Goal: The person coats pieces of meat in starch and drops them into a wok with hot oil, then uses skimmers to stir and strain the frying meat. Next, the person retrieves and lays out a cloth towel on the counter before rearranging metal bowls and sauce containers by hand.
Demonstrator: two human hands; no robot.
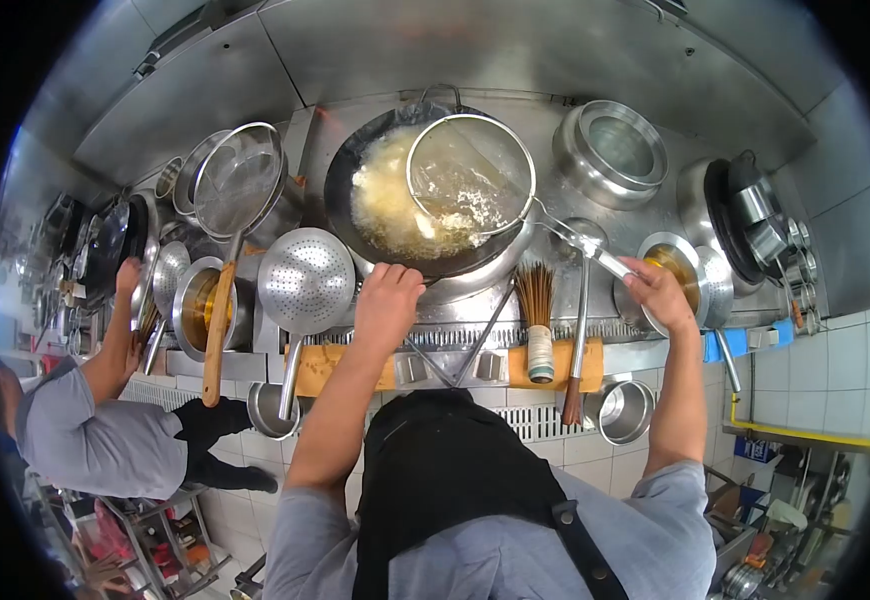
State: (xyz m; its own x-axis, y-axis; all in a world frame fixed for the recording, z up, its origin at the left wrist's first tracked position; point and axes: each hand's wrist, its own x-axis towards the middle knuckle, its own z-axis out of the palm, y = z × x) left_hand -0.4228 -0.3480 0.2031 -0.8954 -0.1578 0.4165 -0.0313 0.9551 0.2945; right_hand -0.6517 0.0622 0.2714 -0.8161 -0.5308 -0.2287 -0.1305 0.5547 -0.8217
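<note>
At the stove's middle, a wok (341,178) holds pale food (379,190) in frothing liquid, and a person in a black apron (445,450) faces it. The right hand (659,293), to the right of the wok, is closed around the handle of a mesh strainer (471,168), whose round head lies over the wok's right half. The left hand (389,297) is at the wok's near rim with fingers curled in; whether it grips the rim or only rests there cannot be told.

As for progress, the food is already in the wok and the cooking looks well under way, with froth over much of the left half. Light bits show at the strainer's mesh, though glare and steam make it hard to say whether they lie in it or below it. Getting the main mass of food out appears not yet done, since it sits in the liquid.

A perforated skimmer (305,280) lies near the wok on its left, and a second strainer (239,182) beyond that. A brush (535,310) stands just in front of the wok, toward its right. Well to the wok's left, a co-worker (105,430) stands at the same line of stoves.
</note>
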